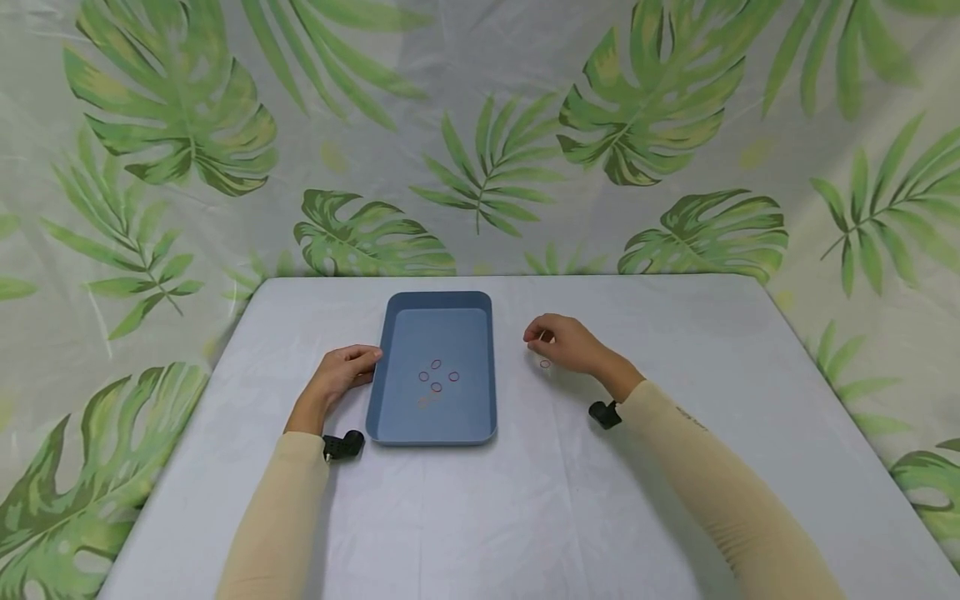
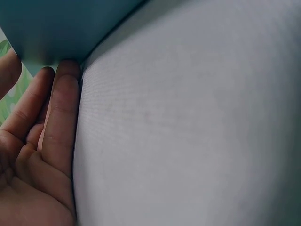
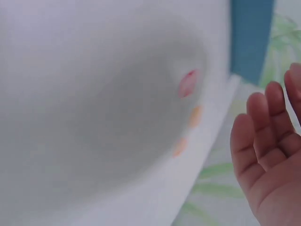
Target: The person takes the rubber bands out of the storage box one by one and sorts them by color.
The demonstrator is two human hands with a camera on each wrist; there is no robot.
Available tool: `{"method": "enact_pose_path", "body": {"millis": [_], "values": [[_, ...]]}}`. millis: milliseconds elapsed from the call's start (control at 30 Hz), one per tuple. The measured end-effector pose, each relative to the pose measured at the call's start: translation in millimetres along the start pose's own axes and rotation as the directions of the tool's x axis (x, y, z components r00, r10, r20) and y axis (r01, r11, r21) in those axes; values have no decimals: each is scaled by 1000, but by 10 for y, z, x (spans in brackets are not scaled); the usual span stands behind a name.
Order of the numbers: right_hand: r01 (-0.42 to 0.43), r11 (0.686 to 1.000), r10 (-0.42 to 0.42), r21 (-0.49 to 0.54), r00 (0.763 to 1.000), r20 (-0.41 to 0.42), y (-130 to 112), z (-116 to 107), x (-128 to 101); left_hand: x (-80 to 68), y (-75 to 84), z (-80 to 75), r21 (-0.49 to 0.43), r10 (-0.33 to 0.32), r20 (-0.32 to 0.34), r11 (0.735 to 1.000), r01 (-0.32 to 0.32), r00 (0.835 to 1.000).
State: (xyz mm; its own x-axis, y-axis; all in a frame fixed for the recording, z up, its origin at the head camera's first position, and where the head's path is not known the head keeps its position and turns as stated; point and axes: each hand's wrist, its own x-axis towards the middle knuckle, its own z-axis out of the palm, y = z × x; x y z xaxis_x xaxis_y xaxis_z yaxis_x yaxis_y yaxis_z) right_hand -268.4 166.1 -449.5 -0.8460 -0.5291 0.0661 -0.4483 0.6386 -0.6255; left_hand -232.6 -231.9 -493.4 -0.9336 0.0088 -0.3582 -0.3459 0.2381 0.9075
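A blue tray lies on the white table and holds several small red and orange rubber bands. My left hand rests beside the tray's left wall; in the left wrist view its straight fingers touch the tray's side. My right hand hovers to the right of the tray, just above a small red band on the table. In the right wrist view its fingers are relaxed and hold nothing, with a red band and two orange ones blurred on the cloth.
A leaf-patterned curtain hangs behind and beside the table. Small black wrist cameras sit at my left wrist and my right wrist. White cloth spreads in front of the tray and to the far right.
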Motion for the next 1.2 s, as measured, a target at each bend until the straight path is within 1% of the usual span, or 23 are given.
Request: {"method": "enact_pose_path", "body": {"millis": [67,167,233,333,433,533,667,767,900,1000,1100,1200], "values": [[12,998,-13,59,1000,7,-103,-18,24,-7,6,-2,-2,4,0,1000,-4,1000],[29,992,-33,119,999,28,-251,-21,76,-14,13,-3,-3,5,-1,1000,-5,1000],[48,990,-54,130,998,39,-334,-13,117,-14,17,-1,-3,4,-5,1000,-4,1000],[91,990,-98,108,994,54,-428,13,194,-4,17,-4,-1,0,-9,1000,0,1000],[142,987,-146,72,987,61,-519,44,273,11,19,-12,-1,-4,-16,1000,4,1000],[159,987,-161,35,984,75,-612,110,338,19,18,-15,5,-7,-11,1000,7,1000],[186,982,-182,-35,977,110,-699,277,394,23,3,-10,3,-13,-3,1000,13,1000],[220,971,-207,-89,968,142,-736,420,424,16,-3,-5,-4,-17,-8,1000,17,1000],[235,952,-204,-198,965,164,-755,565,450,4,-6,7,-1,-10,-11,1000,10,1000],[225,933,-183,-280,969,168,-752,638,467,15,-17,12,-9,-13,-12,1000,13,1000],[214,921,-168,-325,972,163,-739,694,490,27,-23,6,-16,-10,-12,1000,10,1000],[220,909,-172,-353,972,163,-729,738,515,24,-13,3,-25,-13,-18,1000,12,1000]]}}
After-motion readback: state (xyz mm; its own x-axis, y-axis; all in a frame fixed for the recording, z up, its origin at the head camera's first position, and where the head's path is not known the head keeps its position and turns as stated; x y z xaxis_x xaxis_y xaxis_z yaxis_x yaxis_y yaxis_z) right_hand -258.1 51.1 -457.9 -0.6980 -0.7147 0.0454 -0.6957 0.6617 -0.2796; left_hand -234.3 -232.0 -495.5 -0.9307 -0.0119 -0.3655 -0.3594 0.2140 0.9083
